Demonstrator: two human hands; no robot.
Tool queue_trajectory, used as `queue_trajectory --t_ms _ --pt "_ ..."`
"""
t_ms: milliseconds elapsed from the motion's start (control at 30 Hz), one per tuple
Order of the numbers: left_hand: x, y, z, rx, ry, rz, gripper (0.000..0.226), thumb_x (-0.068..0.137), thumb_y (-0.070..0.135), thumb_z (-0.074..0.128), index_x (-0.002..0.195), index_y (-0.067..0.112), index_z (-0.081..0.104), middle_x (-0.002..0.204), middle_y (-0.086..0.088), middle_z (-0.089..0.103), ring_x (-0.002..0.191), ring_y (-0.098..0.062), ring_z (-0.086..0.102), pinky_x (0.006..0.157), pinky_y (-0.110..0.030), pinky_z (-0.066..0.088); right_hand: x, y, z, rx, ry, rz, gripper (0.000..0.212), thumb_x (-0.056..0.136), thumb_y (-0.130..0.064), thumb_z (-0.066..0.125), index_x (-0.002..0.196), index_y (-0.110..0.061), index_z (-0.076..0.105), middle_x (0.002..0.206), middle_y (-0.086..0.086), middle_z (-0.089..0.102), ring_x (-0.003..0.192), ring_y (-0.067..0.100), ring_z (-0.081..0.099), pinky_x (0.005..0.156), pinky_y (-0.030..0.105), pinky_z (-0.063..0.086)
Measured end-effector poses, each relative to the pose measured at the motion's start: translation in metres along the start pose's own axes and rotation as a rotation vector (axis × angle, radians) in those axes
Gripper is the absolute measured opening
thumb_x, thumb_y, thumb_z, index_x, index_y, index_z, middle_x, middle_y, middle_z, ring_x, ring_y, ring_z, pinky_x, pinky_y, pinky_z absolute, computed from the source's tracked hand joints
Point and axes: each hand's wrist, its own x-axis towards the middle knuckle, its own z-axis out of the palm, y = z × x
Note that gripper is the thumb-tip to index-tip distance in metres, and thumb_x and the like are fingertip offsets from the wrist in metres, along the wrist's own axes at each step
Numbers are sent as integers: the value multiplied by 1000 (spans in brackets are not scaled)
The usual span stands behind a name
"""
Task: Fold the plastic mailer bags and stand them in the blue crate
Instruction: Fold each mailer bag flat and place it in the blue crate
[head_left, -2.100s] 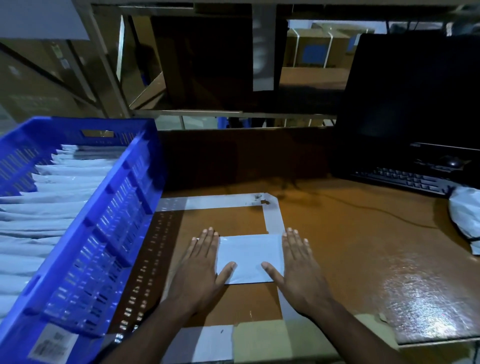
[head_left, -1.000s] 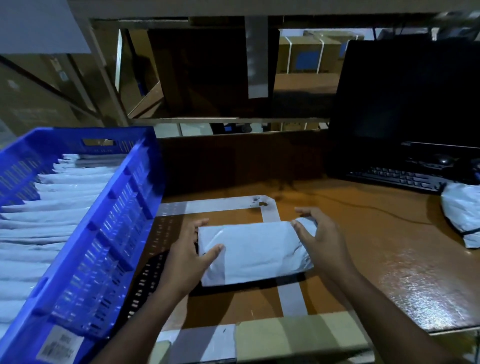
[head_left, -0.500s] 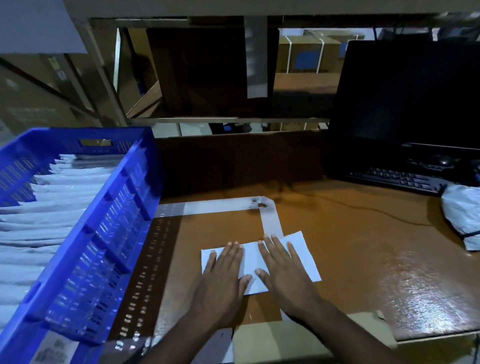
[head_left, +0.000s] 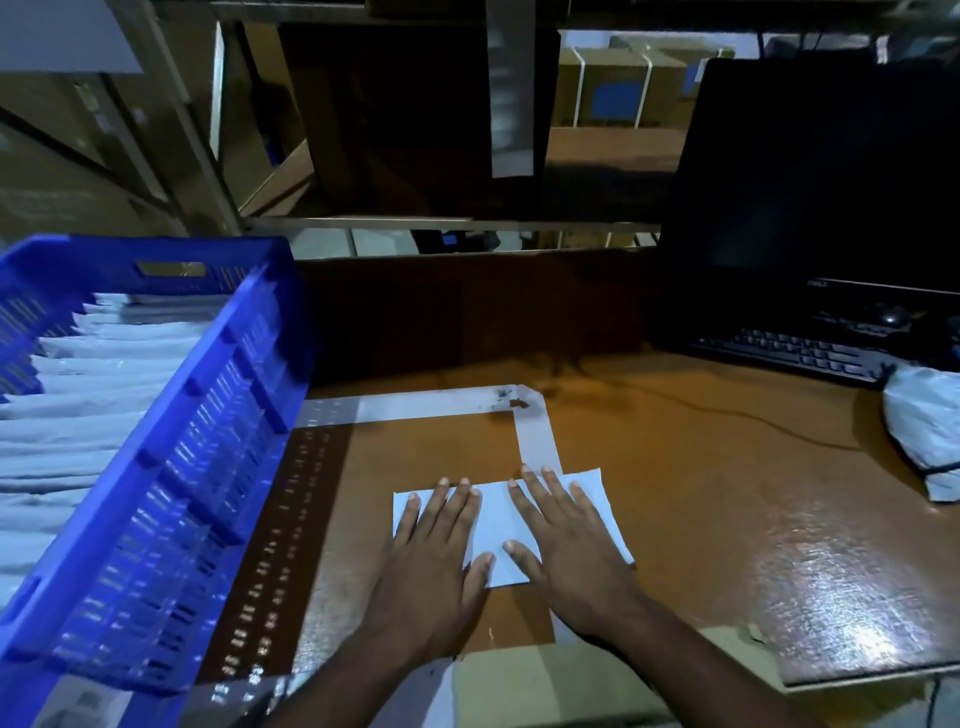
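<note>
White plastic, a folded mailer bag (head_left: 496, 525), lies flat on the brown table (head_left: 701, 493) under both palms. The left hand (head_left: 436, 551) covers its 9 o'clock half and the right hand (head_left: 563, 540) its 3 o'clock half. All fingers lie straight and spread, pressing down and grasping nothing. The thumbs angle toward each other near the bag's 6 o'clock edge, with a bare strip of plastic showing between the hands. The right fingertips reach the bag's 12 o'clock edge; the left ones stop just short of it.

The bag's long axis runs roughly from 9 to 3 o'clock, turned slightly so that its 3 o'clock end sits a little higher in the view. Its corner at about 1 o'clock overlaps a strip of pale tape (head_left: 537, 441) stuck to the table.

At 9 o'clock of the hands stands the blue crate (head_left: 171, 499), with folded mailers (head_left: 78, 410) standing on edge in a row inside. A paper label on its near corner is too blurred to read. At 2 o'clock sit a black keyboard (head_left: 795, 353) and a dark monitor (head_left: 815, 171), whose small logo cannot be read. A crumpled grey bag (head_left: 922, 431) lies at 3 o'clock.
</note>
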Motion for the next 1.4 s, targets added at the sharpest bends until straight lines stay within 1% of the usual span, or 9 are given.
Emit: queue_trajectory --t_ms 233,467,667,900,1033,1167,1233,1300,1400 --pt "-3 -1 4 3 28 -55 89 90 72 -11 163 22 1 169 6 -8 154 -8 -16 125 -41 -2 -17 9 -4 -21 20 134 86 90 -83 3 156 -33 -19 160 -10 -32 145 6 -32 117 27 -20" --pt "-11 -10 -4 42 43 -125 96 89 82 1 163 22 4 170 6 -5 155 -10 -11 124 -44 -9 -27 22 -3 -43 22 246 93 86 -83 -10 158 -24 -15 163 -7 -23 148 9 -27 123 39 -14" --pt "-15 -14 -12 63 7 -209 115 70 90 -23 161 21 -12 166 5 -20 153 -12 -22 122 -48 -19 -26 19 -5 -47 63 289 100 83 -84 -14 160 -22 -5 166 -5 -13 151 11 -18 123 42 -15" --pt "-1 -8 -11 25 12 -15 98 86 80 -18 162 22 0 166 9 -12 155 -9 -13 124 -45 -6 -8 -15 3 -34 105 67 82 100 -72 10 160 -17 19 167 -1 9 154 14 3 122 46 2" --pt "-5 -13 -7 53 -23 -25 100 82 80 -22 162 23 -5 167 8 -15 154 -8 -17 125 -45 -5 -15 -3 6 16 59 130 91 87 -78 -16 160 -25 -6 165 -10 -16 150 5 -19 124 42 -8" --pt "-13 -22 -16 27 -46 -59 104 77 81 -28 162 25 -7 167 10 -16 153 -6 -17 127 -39 -5 -25 12 -3 4 76 198 91 89 -77 -10 161 -23 -1 167 -8 -6 151 4 -12 124 35 -12" --pt "-14 -24 -25 -12 -47 -98 87 91 75 -8 162 26 2 170 10 -1 156 -7 -2 127 -35 2 -23 8 -11 52 70 220 88 92 -76 1 161 -23 7 167 -8 3 153 6 -3 124 34 -9" --pt "-10 -25 -38 -87 -2 -145 67 102 62 33 160 31 19 164 10 26 150 -13 24 123 -35 21 -19 3 -19 87 79 227 78 98 -70 19 160 -24 14 166 -8 14 153 8 8 125 34 -2" --pt "0 -26 -56 -111 -50 -159 68 94 52 64 152 35 33 149 9 43 137 -18 37 112 -38 34 -18 -3 -27 67 66 205 71 100 -59 37 159 -26 15 165 -7 22 153 13 14 125 36 4"
